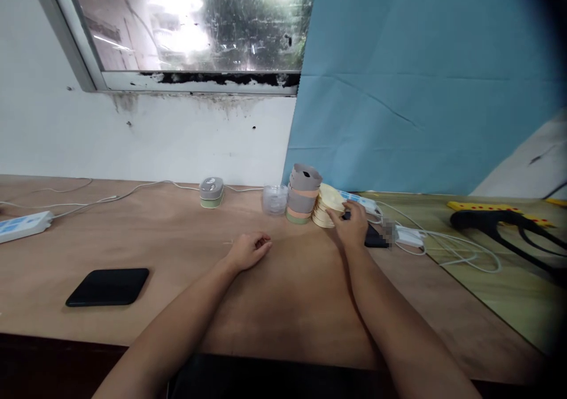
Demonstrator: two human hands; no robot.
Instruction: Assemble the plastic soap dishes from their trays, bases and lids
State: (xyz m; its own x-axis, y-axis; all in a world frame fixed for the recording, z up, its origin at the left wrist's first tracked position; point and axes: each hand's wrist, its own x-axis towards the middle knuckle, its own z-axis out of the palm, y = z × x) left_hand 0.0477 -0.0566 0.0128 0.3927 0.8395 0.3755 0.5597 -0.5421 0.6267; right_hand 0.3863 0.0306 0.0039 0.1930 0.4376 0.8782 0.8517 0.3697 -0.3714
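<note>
My right hand [353, 226] is at the right side of a stack of round pale yellow lids [331, 198], thumb and fingertips on the edge of the upper ones. Just left of that stack stands a tall pile of grey, pink and green cup-like rings [303, 193]. A clear plastic cup [275, 200] sits beside the pile. My left hand [249, 250] rests on the table in front of them, its fingers loosely curled, with nothing seen in it. Farther left is a small grey and green lidded container [211, 192].
A black phone-like slab [108, 287] lies at the left, near a white power strip [26, 226]. Behind my right hand are another power strip [359, 200], a dark flat object [375, 236], a white adapter [410, 236] and looped cables. A black curved frame [491, 219] lies far right.
</note>
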